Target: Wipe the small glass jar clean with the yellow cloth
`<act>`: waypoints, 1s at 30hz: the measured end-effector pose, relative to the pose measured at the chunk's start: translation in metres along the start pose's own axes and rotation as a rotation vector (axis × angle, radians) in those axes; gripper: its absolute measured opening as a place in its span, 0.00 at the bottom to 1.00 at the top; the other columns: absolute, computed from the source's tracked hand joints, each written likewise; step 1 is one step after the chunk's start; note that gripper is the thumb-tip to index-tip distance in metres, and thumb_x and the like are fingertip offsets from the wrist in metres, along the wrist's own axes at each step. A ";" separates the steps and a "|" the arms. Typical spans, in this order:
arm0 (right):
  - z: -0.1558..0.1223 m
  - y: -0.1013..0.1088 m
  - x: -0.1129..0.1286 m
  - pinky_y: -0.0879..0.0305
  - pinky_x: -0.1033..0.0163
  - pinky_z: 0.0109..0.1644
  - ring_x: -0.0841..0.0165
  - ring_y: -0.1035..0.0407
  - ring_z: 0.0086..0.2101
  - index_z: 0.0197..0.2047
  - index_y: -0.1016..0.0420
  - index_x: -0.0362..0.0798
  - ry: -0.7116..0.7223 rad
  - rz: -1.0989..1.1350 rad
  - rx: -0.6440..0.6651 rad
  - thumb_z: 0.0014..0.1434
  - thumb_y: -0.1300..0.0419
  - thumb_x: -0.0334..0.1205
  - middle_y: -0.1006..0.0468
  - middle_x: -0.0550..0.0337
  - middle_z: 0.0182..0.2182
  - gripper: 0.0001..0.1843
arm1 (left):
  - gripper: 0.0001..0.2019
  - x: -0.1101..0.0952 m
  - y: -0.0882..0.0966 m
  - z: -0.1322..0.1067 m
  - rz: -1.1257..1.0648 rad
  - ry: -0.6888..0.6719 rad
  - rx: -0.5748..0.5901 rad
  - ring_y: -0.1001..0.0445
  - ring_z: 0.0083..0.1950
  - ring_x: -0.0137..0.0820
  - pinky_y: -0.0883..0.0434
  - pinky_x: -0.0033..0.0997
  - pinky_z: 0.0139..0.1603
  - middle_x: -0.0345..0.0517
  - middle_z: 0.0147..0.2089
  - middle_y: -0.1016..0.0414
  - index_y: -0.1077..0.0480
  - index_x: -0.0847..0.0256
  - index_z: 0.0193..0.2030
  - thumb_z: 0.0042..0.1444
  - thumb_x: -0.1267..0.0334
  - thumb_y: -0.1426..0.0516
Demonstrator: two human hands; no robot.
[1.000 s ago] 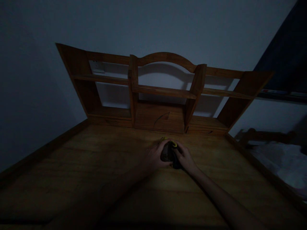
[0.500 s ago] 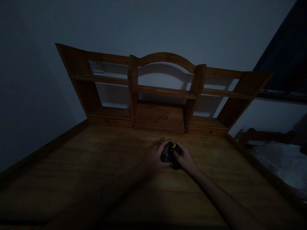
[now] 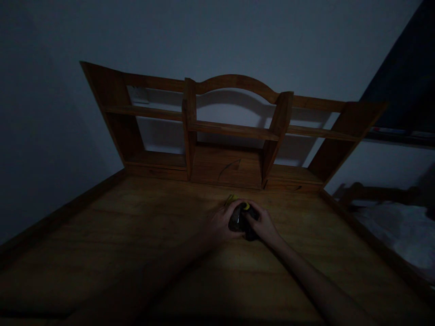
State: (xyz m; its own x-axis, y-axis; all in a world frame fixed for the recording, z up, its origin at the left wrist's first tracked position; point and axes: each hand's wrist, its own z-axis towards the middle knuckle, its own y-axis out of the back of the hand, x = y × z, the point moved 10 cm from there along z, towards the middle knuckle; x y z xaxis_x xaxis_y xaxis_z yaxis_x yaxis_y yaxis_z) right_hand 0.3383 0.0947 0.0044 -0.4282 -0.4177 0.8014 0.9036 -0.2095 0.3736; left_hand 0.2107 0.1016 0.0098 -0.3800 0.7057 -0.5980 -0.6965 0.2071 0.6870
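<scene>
Left hand [image 3: 220, 224]: curled round a dark object [image 3: 235, 222], seemingly soft
Right hand [image 3: 268, 227]: gripping its right side
Desk [image 3: 136, 217]: beneath both

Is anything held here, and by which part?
Yes: a dark object with yellow trim, held by its opposite sides, left hand on its left, right hand on its right. Too dark to identify further.

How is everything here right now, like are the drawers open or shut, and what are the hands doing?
Left hand: curled around the dark object
Right hand: gripping the dark object's right side
Dark object: held in both hands; too dim to tell more
Left drawer: looks shut
Right drawer: looks shut
Shelf unit: upright at the back of the desk
White cloth: rumpled
</scene>
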 end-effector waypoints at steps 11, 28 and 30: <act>0.000 -0.002 0.002 0.32 0.55 0.54 0.60 0.27 0.47 0.53 0.27 0.50 -0.007 0.021 0.024 0.56 0.44 0.33 0.22 0.58 0.47 0.20 | 0.45 0.000 -0.002 0.000 -0.014 -0.009 0.001 0.31 0.60 0.43 0.33 0.43 0.60 0.48 0.61 0.32 0.48 0.49 0.67 0.44 0.52 0.33; 0.000 -0.002 -0.001 0.33 0.55 0.54 0.60 0.28 0.47 0.52 0.27 0.49 -0.015 0.027 0.021 0.56 0.43 0.33 0.22 0.57 0.47 0.20 | 0.44 0.003 -0.004 0.001 -0.051 0.010 0.017 0.31 0.60 0.43 0.32 0.44 0.59 0.47 0.61 0.32 0.48 0.48 0.67 0.44 0.54 0.33; 0.000 -0.002 -0.002 0.33 0.55 0.54 0.60 0.28 0.47 0.52 0.27 0.49 -0.014 0.033 0.020 0.56 0.43 0.33 0.22 0.57 0.47 0.20 | 0.44 0.002 -0.004 0.001 -0.059 -0.001 0.018 0.31 0.60 0.43 0.32 0.43 0.59 0.47 0.62 0.32 0.48 0.48 0.67 0.45 0.54 0.33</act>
State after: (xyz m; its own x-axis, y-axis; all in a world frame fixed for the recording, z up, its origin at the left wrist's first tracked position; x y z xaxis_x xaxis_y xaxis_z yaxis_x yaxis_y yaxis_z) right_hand 0.3370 0.0955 0.0022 -0.3980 -0.4114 0.8200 0.9174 -0.1781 0.3559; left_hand 0.2135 0.1030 0.0059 -0.3378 0.6926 -0.6373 -0.7069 0.2603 0.6576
